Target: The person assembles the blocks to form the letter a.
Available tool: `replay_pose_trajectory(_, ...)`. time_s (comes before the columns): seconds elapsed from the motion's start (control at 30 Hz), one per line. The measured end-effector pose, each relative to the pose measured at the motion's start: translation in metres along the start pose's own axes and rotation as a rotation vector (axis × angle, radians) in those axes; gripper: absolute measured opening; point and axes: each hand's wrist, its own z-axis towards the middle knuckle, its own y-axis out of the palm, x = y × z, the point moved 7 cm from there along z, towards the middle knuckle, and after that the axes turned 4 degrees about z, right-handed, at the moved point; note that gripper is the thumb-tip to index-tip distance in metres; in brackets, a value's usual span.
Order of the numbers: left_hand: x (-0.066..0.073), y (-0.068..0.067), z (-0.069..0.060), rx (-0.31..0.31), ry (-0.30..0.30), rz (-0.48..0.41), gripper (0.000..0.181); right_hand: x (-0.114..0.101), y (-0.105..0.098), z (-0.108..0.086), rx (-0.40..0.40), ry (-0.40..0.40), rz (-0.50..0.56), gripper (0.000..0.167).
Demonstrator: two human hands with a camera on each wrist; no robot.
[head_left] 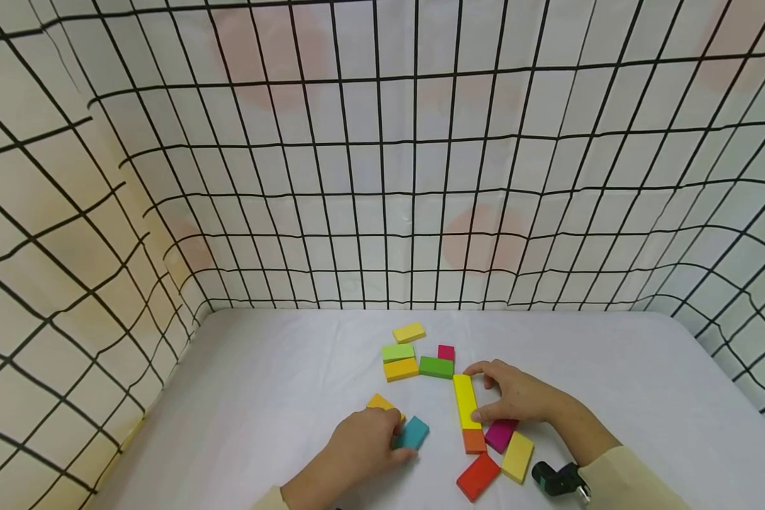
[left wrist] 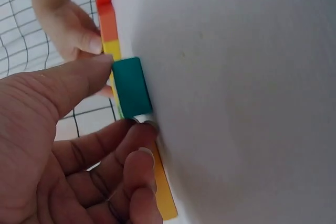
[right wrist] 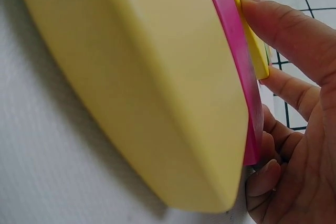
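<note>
My left hand pinches a teal block between thumb and fingertips. Beside that hand, partly covered by its fingers, lies an orange-yellow block. With thumb and index finger at its opposite ends, my right hand grips a bright yellow block. The yellow block meets an orange block at its near end, and the two form a straight line. Under the right hand sits a magenta block, close to a pale yellow block. A red block lies nearest me.
Farther back on the white table are a green block, a small crimson block, a lime block, an amber block and a pale yellow block. Black wire mesh encloses the back and sides.
</note>
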Motion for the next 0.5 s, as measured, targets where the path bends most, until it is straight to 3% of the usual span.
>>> replay_pose_trajectory(0.23,0.006,0.007,0.001,-0.066,-0.009,0.018,0.038,-0.001,-0.001,0.000,-0.004,-0.005,-0.006,0.080)
replay_pose_trajectory(0.5,0.020,0.004,0.000,-0.006,0.110,0.099,0.026,-0.002,-0.002,-0.001,0.001,-0.001,0.006,0.081)
